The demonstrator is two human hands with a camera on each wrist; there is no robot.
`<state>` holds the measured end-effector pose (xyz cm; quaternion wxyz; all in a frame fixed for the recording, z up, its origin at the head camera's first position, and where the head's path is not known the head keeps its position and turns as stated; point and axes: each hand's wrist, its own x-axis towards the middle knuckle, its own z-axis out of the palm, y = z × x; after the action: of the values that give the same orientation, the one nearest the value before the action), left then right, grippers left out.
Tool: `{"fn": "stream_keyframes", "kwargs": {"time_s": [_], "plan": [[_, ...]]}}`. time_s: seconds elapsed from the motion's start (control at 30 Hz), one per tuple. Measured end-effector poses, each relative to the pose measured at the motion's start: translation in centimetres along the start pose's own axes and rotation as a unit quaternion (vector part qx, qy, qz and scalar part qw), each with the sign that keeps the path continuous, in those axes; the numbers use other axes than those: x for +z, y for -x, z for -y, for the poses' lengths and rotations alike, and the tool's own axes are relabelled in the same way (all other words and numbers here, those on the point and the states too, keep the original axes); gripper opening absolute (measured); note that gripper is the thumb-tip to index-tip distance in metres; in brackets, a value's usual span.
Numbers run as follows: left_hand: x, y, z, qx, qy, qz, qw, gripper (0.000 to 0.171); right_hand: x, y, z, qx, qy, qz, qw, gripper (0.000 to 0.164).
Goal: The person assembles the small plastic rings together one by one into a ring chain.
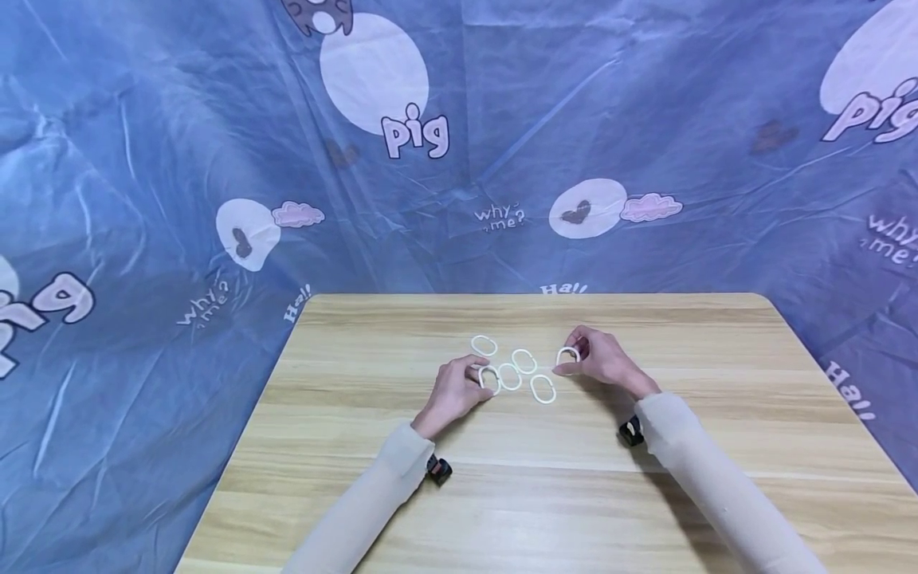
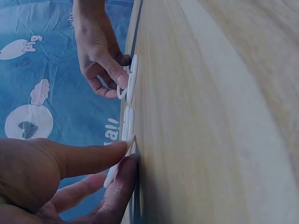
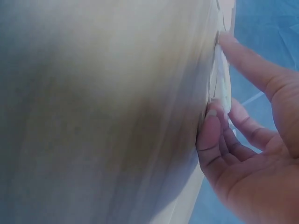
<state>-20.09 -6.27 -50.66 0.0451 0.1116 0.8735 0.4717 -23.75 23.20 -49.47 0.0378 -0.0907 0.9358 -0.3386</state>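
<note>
My left hand (image 1: 455,388) pinches a white oval ring (image 1: 499,383) between thumb and fingers, close over the wooden table. In the left wrist view this held ring (image 2: 111,175) tilts up from the tabletop. Farther right, my right hand (image 1: 601,356) grips another white ring (image 1: 558,359) with thumb and fingertips. The right wrist view shows that ring (image 3: 227,88) edge-on between the fingers. Among several more rings, one (image 1: 521,378) lies beside the left hand's ring, and another (image 1: 555,391) lies nearer the front, between the hands.
Behind these lie a ring (image 1: 472,344) at the far left of the group and one (image 1: 535,367) near its middle. The wooden table (image 1: 516,510) ends at a back edge against a blue printed cloth (image 1: 502,119). Black wrist devices (image 1: 439,471) hang under both sleeves.
</note>
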Motion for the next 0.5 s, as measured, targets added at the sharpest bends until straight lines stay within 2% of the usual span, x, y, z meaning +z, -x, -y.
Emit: {"fn": "stream_keyframes", "kwargs": {"time_s": [0.13,0.37,0.5], "plan": [[-0.2,0.0,-0.1,0.000,0.019,0.007,0.9998,0.053,-0.3,0.1,0.1,-0.005,-0.005,-0.004,1.000,0.045],[-0.4,0.2,-0.1,-0.006,0.035,0.012,0.9993,0.053,-0.6,0.5,-0.2,-0.002,-0.029,0.004,1.000,0.021],[-0.5,0.4,-0.2,-0.011,0.037,0.012,0.9992,0.051,-0.7,1.1,-0.3,-0.009,-0.038,0.008,0.999,0.018]]}}
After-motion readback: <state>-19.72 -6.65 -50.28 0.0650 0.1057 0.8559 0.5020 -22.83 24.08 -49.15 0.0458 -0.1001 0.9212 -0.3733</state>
